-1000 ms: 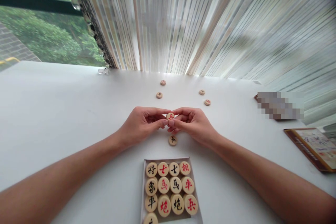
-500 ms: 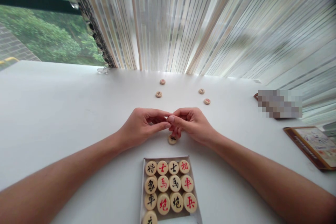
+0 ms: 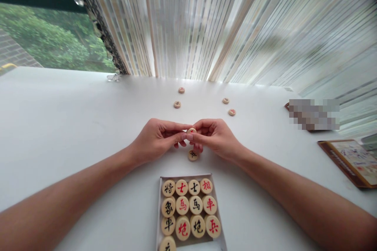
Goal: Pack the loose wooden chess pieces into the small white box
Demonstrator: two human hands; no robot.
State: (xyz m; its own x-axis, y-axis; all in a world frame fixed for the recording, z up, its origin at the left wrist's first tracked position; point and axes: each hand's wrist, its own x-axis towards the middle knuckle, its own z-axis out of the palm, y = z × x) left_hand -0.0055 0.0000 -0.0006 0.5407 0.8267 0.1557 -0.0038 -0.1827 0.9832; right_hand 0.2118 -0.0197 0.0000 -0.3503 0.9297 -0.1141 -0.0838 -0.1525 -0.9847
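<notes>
Between the fingertips of both hands is a round wooden xiangqi piece (image 3: pixel 191 130) with a red character, partly covered by the thumbs. My left hand (image 3: pixel 160 135) pinches it from the left, and my right hand (image 3: pixel 213 135) grips it from the right. Just below the fingers another xiangqi piece with a black character (image 3: pixel 193 155) lies on the white table (image 3: pixel 88 125). Nearer to me stands an open white box (image 3: pixel 216 188), holding rows of wooden pieces with red and black characters, such as a red horse piece (image 3: pixel 182 205).
Farther back lie loose pieces: a red one (image 3: pixel 182 90), a black one (image 3: pixel 177 104), a black one (image 3: pixel 225 100) and a red one (image 3: pixel 232 112). At the right are a brown-edged printed card (image 3: pixel 350 162) and a blurred-out item (image 3: pixel 313 114). A striped string curtain (image 3: pixel 188 23) hangs behind the table.
The held piece has turned up so its red-marked face shows between the fingers. The left thumb has shifted onto its near edge. The loose pieces and the box stay in place.
</notes>
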